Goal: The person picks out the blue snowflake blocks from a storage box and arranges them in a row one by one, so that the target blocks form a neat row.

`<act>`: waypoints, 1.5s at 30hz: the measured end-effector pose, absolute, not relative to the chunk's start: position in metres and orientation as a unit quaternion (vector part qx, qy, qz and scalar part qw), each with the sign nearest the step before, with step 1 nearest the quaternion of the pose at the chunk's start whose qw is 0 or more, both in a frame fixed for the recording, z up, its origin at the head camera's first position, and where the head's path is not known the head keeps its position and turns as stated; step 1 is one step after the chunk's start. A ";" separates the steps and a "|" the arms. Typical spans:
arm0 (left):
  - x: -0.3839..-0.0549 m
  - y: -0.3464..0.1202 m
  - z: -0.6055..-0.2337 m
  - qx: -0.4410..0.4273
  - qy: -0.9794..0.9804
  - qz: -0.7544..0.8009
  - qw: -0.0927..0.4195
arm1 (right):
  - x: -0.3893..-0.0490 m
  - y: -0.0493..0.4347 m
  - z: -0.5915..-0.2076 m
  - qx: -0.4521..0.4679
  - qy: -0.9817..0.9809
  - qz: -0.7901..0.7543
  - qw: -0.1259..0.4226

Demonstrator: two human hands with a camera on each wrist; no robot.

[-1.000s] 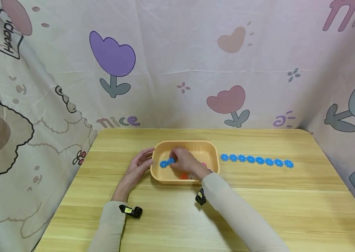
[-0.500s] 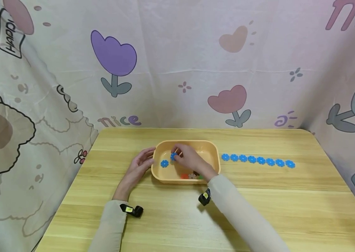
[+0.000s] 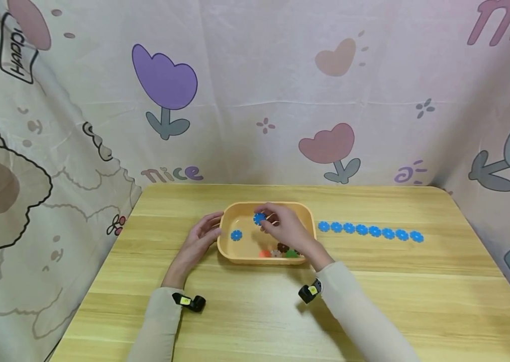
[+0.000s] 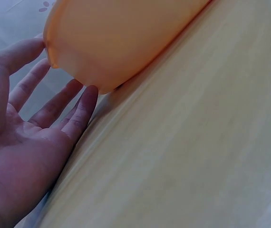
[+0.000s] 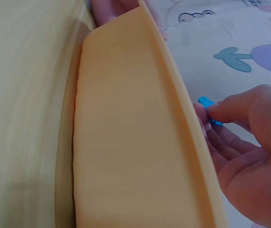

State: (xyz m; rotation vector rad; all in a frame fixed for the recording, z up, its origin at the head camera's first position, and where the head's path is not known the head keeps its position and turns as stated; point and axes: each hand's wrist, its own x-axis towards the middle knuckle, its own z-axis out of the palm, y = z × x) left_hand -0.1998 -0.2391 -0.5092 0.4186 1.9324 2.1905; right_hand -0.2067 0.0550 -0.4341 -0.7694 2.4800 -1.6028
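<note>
My right hand [image 3: 285, 225] is over the pale orange tub [image 3: 236, 260], pinching a blue flower-shaped disc [image 3: 259, 218] between thumb and fingers. In the right wrist view that blue disc [image 5: 205, 101] shows edge-on above the rim. Another blue disc [image 3: 236, 235] lies on the tub floor at the left. My left hand [image 3: 197, 245] touches the tub's left end; in the left wrist view its spread fingertips [image 4: 91, 92] rest against the outer wall.
Orange [image 3: 265, 254], beige, brown [image 3: 283, 247] and green [image 3: 291, 254] pieces lie along the tub's near side. A row of several blue discs [image 3: 362, 230] stretches right of the tub on the wooden table [image 3: 245, 311]. A printed cloth [image 3: 245, 75] hangs behind.
My right hand has lifted one blue disc up and to the right from beside the other, uncovering pieces at the tub's near side. My left hand stays against the tub.
</note>
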 end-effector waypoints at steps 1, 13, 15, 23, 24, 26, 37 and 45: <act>-0.200 -0.239 -0.509 0.141 0.651 0.740 0.095 | -0.205 0.057 -0.433 -0.251 0.811 -0.527 0.043; -0.198 -0.239 -0.509 0.128 0.648 0.744 0.099 | -0.192 0.087 -0.423 -0.256 0.809 -0.529 0.006; -0.198 -0.238 -0.508 0.125 0.645 0.747 0.100 | -0.189 0.091 -0.422 -0.257 0.805 -0.535 0.006; -0.197 -0.238 -0.507 0.127 0.647 0.745 0.102 | -0.177 0.110 -0.421 -0.255 0.810 -0.528 -0.021; -0.197 -0.238 -0.507 0.127 0.647 0.745 0.102 | -0.175 0.112 -0.420 -0.251 0.810 -0.529 -0.020; -0.197 -0.238 -0.507 0.126 0.646 0.746 0.102 | -0.172 0.118 -0.420 -0.242 0.810 -0.533 -0.020; -0.196 -0.240 -0.506 0.122 0.648 0.745 0.100 | -0.163 0.159 -0.421 -0.200 0.819 -0.536 -0.048; -0.197 -0.240 -0.507 0.132 0.645 0.746 0.100 | -0.155 0.191 -0.420 -0.182 0.831 -0.518 -0.084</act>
